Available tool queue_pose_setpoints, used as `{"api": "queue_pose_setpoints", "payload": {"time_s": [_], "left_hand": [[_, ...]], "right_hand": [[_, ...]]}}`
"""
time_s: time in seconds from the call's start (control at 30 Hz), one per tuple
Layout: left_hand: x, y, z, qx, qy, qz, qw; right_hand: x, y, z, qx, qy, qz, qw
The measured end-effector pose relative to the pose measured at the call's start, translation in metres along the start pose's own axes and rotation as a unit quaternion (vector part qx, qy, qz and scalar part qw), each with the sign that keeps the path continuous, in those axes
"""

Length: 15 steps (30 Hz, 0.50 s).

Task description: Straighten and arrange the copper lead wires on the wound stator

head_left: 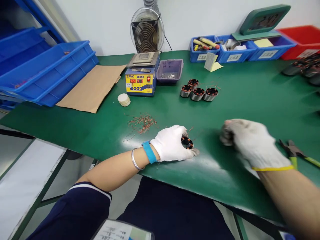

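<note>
My left hand [172, 144], in a white glove with a blue wrist strap, curls its thumb and fingers around a motor stator [187, 143] on the green table. The stator shows a black ring with copper windings, and a thin wire end sticks up beside it. My right hand [247, 141], in a white glove with a yellow cuff, is slightly blurred above the table to the right. Its fingers are curled closed, and what they hold, if anything, is hidden. Green-handled cutters [293, 151] lie just right of this hand. Copper wire scraps [143, 123] lie in a heap left of the stator.
Several similar stators [197, 94] stand farther back, with more at the far right. A blue and yellow solder pot [140, 81] stands beside a purple tray [170, 62]. Blue bins [235, 60] and a digital clock [265, 20] line the wall; cardboard [92, 86] lies left.
</note>
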<state>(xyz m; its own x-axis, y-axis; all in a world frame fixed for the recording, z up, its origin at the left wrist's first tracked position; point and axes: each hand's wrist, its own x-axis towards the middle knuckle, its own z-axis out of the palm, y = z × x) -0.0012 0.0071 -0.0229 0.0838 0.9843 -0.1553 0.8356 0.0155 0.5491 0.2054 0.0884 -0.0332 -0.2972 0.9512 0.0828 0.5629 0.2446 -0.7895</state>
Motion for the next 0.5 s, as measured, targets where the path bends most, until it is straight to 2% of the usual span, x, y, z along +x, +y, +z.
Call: {"api": "queue_pose_setpoints", "payload": {"time_s": [0.03, 0.07, 0.13, 0.2, 0.23, 0.27, 0.3, 0.33, 0.5], "left_hand": [[0.000, 0.000, 0.000, -0.009, -0.002, -0.001, 1.000], [0.000, 0.000, 0.000, -0.017, -0.003, 0.000, 1.000], [-0.001, 0.000, -0.001, -0.029, -0.002, 0.006, 1.000], [-0.001, 0.000, -0.001, -0.038, -0.003, 0.006, 0.999], [-0.001, 0.000, -0.002, -0.040, -0.005, 0.005, 0.999], [-0.001, 0.000, -0.002, -0.042, -0.008, 0.004, 0.999], [-0.001, 0.000, -0.002, -0.042, -0.011, 0.005, 0.999], [-0.001, -0.001, -0.002, -0.042, -0.012, 0.007, 0.999], [-0.002, -0.002, 0.005, -0.063, 0.023, -0.002, 0.998]], "right_hand": [[0.000, 0.000, -0.006, -0.006, 0.033, -0.002, 0.999], [-0.001, -0.001, -0.010, -0.024, 0.054, -0.036, 0.998], [-0.007, -0.009, -0.008, -0.105, 0.046, -0.194, 0.974], [-0.013, -0.018, 0.002, -0.224, -0.009, -0.374, 0.900], [-0.015, -0.022, 0.006, -0.273, -0.037, -0.429, 0.860], [-0.015, -0.023, 0.008, -0.307, -0.057, -0.444, 0.840], [-0.012, -0.022, 0.008, -0.324, -0.071, -0.432, 0.838], [-0.009, -0.019, 0.005, -0.323, -0.081, -0.405, 0.851], [0.008, 0.009, -0.031, -0.240, -0.040, -0.220, 0.945]]}}
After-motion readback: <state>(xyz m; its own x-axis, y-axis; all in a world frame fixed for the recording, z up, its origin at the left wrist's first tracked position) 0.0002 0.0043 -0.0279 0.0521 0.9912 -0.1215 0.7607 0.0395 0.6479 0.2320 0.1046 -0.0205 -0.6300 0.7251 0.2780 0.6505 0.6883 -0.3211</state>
